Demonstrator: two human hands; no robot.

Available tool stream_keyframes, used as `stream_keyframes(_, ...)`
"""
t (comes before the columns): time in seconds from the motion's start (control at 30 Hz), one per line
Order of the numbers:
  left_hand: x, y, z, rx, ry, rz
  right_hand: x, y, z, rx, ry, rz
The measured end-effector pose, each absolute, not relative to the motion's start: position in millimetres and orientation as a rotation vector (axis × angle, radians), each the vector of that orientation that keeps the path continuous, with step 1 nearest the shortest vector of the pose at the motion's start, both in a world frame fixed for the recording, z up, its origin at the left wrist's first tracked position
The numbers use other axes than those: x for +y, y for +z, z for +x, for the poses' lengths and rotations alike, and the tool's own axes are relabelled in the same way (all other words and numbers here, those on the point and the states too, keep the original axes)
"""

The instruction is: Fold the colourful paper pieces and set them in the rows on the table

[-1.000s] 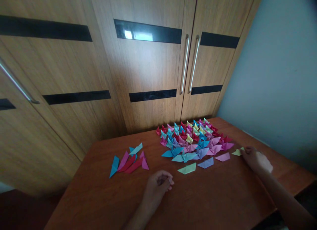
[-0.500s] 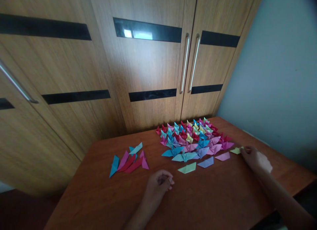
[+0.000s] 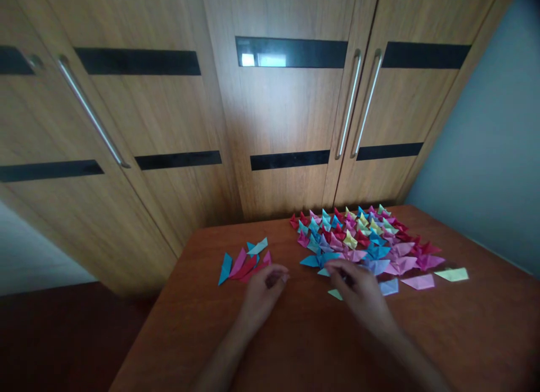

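My right hand (image 3: 358, 288) lies palm-down over the pale green folded paper (image 3: 336, 294), fingers curled loosely on it; only the sheet's left corner shows past the knuckles, so I cannot tell whether it is pinched or merely covered. My left hand (image 3: 264, 293) rests just left of that green paper, fingers curled inward with the thumb against them; I cannot tell whether anything is held inside. The right hand is the nearer of the two to the green paper, whose long axis appears to run left to right, though most of it is hidden.

Beyond the green paper, towards the wardrobe (image 3: 291, 127), sits the dense cluster of folded pieces (image 3: 358, 237), its front row touching or nearly touching my right fingertips. To the right of the green paper lie three flat sheets in a row: lilac (image 3: 390, 286), pink (image 3: 418, 282), and light green (image 3: 453, 274). To its left, past my left hand, lies a small fan of blue, pink and red strips (image 3: 244, 262). Nearer me than the green paper, the wooden table (image 3: 316, 347) is bare up to its front edge.
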State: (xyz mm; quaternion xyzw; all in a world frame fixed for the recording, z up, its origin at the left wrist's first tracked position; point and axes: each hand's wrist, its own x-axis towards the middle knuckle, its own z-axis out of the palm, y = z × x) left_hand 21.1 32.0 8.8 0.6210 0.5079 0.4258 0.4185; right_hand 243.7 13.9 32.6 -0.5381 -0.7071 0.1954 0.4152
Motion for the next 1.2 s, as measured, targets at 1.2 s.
stream_keyframes(1.2,41,10,-68,1.645,1.273,1.427,28,-18,155,-1.793,0.699,-1.365)
